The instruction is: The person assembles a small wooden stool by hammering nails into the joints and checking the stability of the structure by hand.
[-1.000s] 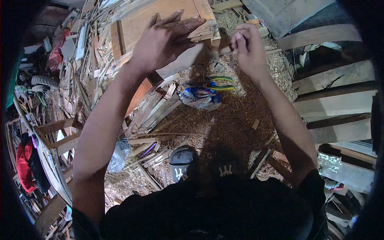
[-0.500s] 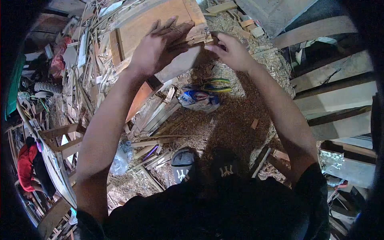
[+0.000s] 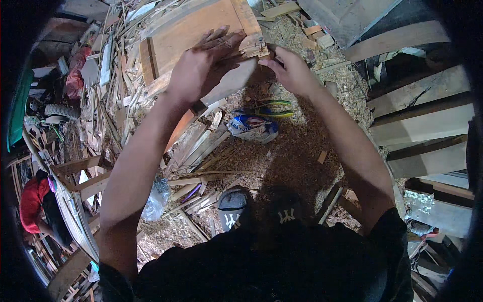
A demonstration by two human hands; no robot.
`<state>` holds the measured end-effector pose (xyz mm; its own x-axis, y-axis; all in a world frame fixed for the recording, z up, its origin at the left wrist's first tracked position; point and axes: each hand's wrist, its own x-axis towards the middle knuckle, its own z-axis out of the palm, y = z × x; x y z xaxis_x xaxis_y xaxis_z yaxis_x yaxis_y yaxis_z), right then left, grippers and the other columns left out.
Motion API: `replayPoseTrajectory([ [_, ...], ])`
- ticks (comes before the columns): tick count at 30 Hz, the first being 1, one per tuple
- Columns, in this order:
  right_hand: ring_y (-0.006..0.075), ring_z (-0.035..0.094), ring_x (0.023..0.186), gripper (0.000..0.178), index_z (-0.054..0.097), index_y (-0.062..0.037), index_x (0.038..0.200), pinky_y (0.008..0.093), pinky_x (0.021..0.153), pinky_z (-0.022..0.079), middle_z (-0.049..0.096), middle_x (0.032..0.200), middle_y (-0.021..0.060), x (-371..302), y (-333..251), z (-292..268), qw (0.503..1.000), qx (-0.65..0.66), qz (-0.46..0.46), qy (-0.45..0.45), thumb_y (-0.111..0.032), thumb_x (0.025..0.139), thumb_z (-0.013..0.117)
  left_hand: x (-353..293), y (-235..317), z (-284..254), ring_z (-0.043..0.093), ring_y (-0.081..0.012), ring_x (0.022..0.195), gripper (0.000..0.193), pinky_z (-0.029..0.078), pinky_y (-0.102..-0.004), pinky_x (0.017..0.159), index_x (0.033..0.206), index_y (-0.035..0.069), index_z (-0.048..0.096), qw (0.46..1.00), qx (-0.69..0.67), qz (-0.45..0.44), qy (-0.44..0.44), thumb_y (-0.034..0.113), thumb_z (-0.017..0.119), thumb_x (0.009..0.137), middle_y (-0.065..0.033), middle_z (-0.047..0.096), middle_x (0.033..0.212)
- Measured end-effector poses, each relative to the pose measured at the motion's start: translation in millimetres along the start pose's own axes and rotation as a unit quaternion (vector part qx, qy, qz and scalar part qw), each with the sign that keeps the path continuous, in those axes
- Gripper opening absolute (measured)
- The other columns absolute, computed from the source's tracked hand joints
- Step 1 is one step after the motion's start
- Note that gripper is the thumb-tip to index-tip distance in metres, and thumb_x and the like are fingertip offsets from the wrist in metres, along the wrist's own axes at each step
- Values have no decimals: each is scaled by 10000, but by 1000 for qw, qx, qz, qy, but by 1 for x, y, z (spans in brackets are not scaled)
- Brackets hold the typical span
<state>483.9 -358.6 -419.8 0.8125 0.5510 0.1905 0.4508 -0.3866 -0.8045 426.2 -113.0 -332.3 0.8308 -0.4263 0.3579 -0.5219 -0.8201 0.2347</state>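
A framed wooden panel (image 3: pixel 196 30), perhaps a door, reaches toward me from the top of the view, its near corner split and rough. My left hand (image 3: pixel 201 63) lies over the near edge, fingers stretched flat on the upper face; its thumb is partly hidden below the edge. At the splintered corner (image 3: pixel 255 46), my right hand (image 3: pixel 292 68) closes thumb and forefinger around the end of the wood. Below the hands, on sawdust, are a blue-and-white plastic packet (image 3: pixel 253 128) and pliers with yellow-green handles (image 3: pixel 274 113).
Wood scraps (image 3: pixel 193 153) cover the ground at left, beside a clear plastic bag (image 3: pixel 156 200). Long boards (image 3: pixel 422 123) lie stacked at right. A person in red (image 3: pixel 34 206) is bent over at far left. My shoes (image 3: pixel 233 206) stand on the sawdust.
The view has shifted slightly, so everything sits a little differently in it. Both hands keep about the same place on the panel.
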Motion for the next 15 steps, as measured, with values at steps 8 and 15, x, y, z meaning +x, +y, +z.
replayPoseTrajectory([
  [8, 415, 670, 936, 330, 584, 26, 1185, 450, 826, 530, 676, 976, 235, -11, -11, 4, 997, 31, -50, 59, -254, 1017, 629, -3, 0, 1, 519, -336, 1370, 596, 448, -443, 1134, 1438, 133, 558, 999, 29, 24, 11, 213, 759, 883, -103, 606, 1423],
  [15, 168, 694, 947, 305, 574, -17, 1332, 334, 833, 539, 737, 1031, 144, -29, -34, 2, 972, 156, 89, 155, -160, 1076, 487, -7, 2, -3, 498, -341, 1387, 698, 429, -447, 1153, 1490, 180, 514, 1000, 14, 7, 7, 235, 790, 852, -104, 563, 1472],
])
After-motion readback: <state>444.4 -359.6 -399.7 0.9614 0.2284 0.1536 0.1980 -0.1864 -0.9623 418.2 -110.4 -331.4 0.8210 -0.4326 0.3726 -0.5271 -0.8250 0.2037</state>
